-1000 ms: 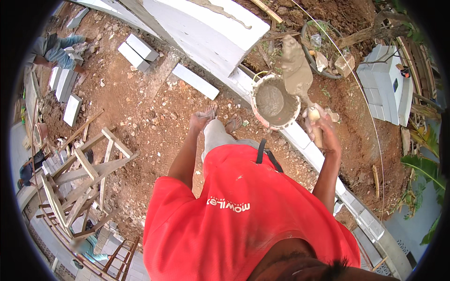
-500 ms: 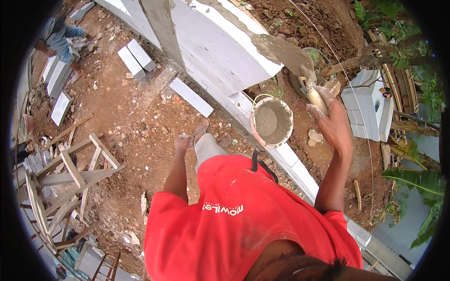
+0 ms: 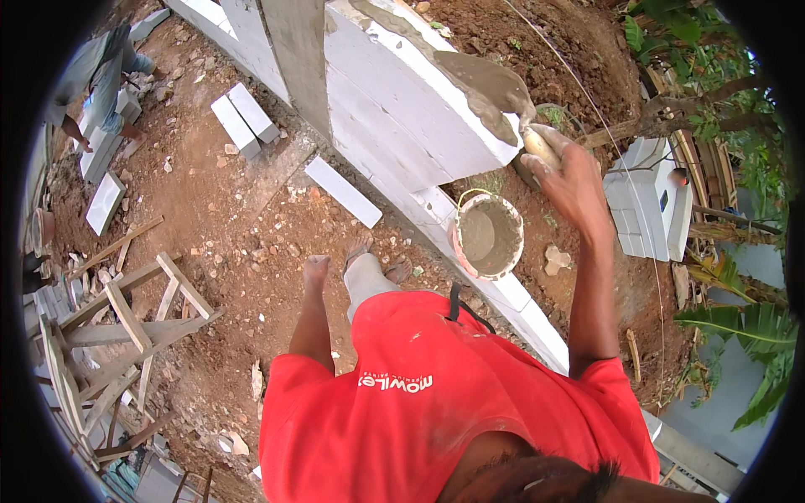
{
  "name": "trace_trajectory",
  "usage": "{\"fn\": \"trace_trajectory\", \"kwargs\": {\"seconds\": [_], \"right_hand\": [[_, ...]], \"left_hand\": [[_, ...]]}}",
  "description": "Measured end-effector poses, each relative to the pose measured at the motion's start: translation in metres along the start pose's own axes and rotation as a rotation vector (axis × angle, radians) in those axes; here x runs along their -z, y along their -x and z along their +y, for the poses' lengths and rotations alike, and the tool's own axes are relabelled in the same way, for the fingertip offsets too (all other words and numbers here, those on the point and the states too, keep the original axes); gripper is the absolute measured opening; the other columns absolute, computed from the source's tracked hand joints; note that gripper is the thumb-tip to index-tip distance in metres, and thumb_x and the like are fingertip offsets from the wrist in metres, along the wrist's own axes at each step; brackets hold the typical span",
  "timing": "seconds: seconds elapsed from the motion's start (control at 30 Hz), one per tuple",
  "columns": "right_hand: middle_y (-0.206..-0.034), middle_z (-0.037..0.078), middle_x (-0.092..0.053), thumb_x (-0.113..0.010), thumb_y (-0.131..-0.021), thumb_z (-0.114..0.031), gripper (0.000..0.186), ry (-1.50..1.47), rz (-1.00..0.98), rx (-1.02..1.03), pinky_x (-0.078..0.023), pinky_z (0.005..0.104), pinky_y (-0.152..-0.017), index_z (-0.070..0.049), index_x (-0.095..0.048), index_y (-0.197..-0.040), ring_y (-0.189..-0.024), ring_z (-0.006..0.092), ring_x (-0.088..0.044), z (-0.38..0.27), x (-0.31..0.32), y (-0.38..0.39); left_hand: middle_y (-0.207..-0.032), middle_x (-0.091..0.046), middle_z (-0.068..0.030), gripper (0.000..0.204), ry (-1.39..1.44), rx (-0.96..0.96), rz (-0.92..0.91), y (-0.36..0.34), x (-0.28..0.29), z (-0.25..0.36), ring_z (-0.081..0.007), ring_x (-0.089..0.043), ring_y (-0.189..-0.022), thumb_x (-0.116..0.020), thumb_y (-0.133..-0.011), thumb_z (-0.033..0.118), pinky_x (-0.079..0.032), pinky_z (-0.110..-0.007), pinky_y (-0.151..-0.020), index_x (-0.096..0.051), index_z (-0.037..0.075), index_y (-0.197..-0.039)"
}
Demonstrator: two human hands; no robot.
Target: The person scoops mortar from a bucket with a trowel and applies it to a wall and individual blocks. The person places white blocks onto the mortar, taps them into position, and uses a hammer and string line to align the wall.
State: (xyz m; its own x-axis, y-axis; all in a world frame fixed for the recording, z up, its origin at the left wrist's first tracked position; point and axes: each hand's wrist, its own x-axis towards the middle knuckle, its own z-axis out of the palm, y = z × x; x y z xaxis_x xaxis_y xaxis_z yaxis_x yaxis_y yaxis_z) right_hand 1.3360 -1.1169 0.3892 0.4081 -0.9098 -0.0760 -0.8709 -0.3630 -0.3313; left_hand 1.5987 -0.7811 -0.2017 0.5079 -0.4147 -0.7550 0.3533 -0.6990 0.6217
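Note:
My right hand [image 3: 572, 178] is wrapped round the pale handle of a trowel [image 3: 485, 72]. The mortar-smeared blade lies over the top of a white block wall [image 3: 402, 117], near its stepped end. Grey mortar [image 3: 501, 126] hangs at the edge beside the blade, and a strip of it runs along the wall top farther away. Below the trowel, a bucket [image 3: 458, 239] with grey mortar inside stands on the lower course of blocks. My left hand [image 3: 316, 270] hangs by my side above the dirt, fingers curled in; nothing shows in it.
A concrete post [image 3: 295, 63] rises against the wall. White blocks [image 3: 342, 191] lie on the stony ground at left. A wooden trestle [image 3: 126, 310] stands at lower left. Another person [image 3: 105, 71] bends at far left. A string [image 3: 579, 80] runs past a block stack [image 3: 641, 201] at right.
My right hand and the trowel have moved left, bringing the blade farther over the wall top. The person at far left has leaned farther into view.

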Motion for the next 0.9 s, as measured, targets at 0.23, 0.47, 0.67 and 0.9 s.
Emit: {"fn": "trace_trajectory", "kwargs": {"seconds": [0.23, 0.47, 0.67, 0.9], "right_hand": [[-0.098, 0.021, -0.075, -0.069, -0.091, -0.029, 0.046, -0.062, -0.043, -0.086, -0.053, 0.0415, -0.086, -0.006, -0.068, -0.132, -0.088, 0.0307, -0.072, 0.022, 0.011, -0.012], [-0.096, 0.021, -0.074, -0.064, -0.099, -0.046, 0.051, 0.048, -0.157, -0.207, -0.052, 0.0431, -0.086, -0.004, -0.071, -0.125, -0.088, 0.0317, -0.069, 0.034, 0.033, 0.017], [-0.07, 0.003, -0.054, -0.064, -0.101, -0.045, 0.046, 0.002, -0.289, -0.423, -0.043, 0.0339, -0.059, -0.002, -0.072, -0.116, -0.063, 0.0144, -0.051, 0.043, 0.04, 0.042], [-0.078, 0.015, -0.068, -0.064, -0.099, -0.047, 0.049, 0.068, -0.264, -0.454, -0.05, 0.0435, -0.071, -0.002, -0.072, -0.117, -0.071, 0.0266, -0.065, 0.053, 0.05, 0.074]], "left_hand": [[-0.079, -0.073, -0.0097, 0.013, 0.095, -0.003, -0.009, -0.004, -0.004, 0.019, -0.0184, -0.073, -0.068, -0.073, -0.089, 0.012, -0.059, -0.03, -0.059, -0.07, 0.0, -0.091], [-0.08, -0.074, -0.0102, 0.017, -0.013, 0.036, -0.053, 0.02, 0.0, 0.049, -0.0172, -0.072, -0.067, -0.076, -0.088, 0.012, -0.059, -0.028, -0.06, -0.069, -0.002, -0.096], [-0.081, -0.075, -0.0107, 0.017, 0.059, 0.055, -0.11, -0.007, 0.002, 0.016, -0.0165, -0.071, -0.065, -0.075, -0.089, 0.013, -0.056, -0.028, -0.057, -0.069, -0.001, -0.097], [-0.081, -0.072, -0.0097, 0.016, 0.091, 0.079, -0.159, -0.006, 0.006, 0.034, -0.0159, -0.07, -0.065, -0.076, -0.089, 0.012, -0.054, -0.028, -0.053, -0.066, 0.0, -0.096]]}}
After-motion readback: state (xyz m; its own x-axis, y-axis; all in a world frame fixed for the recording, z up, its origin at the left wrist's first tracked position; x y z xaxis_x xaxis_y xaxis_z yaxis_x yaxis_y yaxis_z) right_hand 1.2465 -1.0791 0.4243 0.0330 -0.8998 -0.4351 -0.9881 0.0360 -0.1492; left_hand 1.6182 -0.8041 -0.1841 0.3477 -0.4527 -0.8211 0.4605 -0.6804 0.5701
